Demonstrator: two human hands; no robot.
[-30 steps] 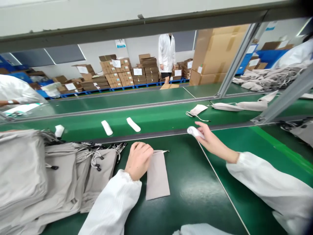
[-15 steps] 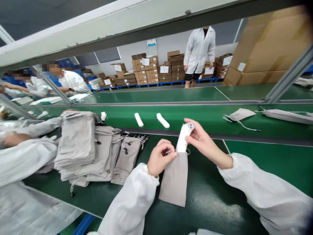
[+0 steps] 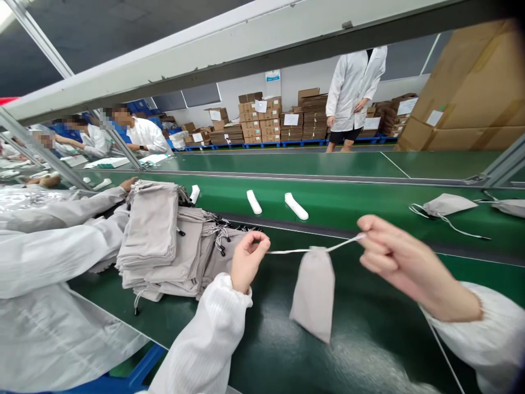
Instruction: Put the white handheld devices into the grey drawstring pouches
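A grey drawstring pouch [image 3: 314, 293] hangs over the green worktop between my hands, its neck gathered. My left hand [image 3: 248, 260] pinches the white drawstring [image 3: 289, 251] on the left side. On the right, my right hand [image 3: 406, 265] is closed around the other end of the cord, pulling it taut and slightly upward. The white device seen earlier is hidden; the pouch looks filled out. Left of my left hand lies a tall pile of flat grey pouches [image 3: 151, 224] with dark cord ends.
On the green conveyor [image 3: 361, 202] lie several white devices [image 3: 296, 206] and, farther right, a filled grey pouch [image 3: 449, 204]. A co-worker's white sleeve [image 3: 53, 262] reaches in at left, a hand by the pile. A metal beam [image 3: 205, 60] crosses overhead. One person [image 3: 353, 93] stands beyond.
The white device has gone from view into the pouch. My hands have moved apart from the pouch's mouth, drawing the cord tight and closing the neck. The view has shifted left.
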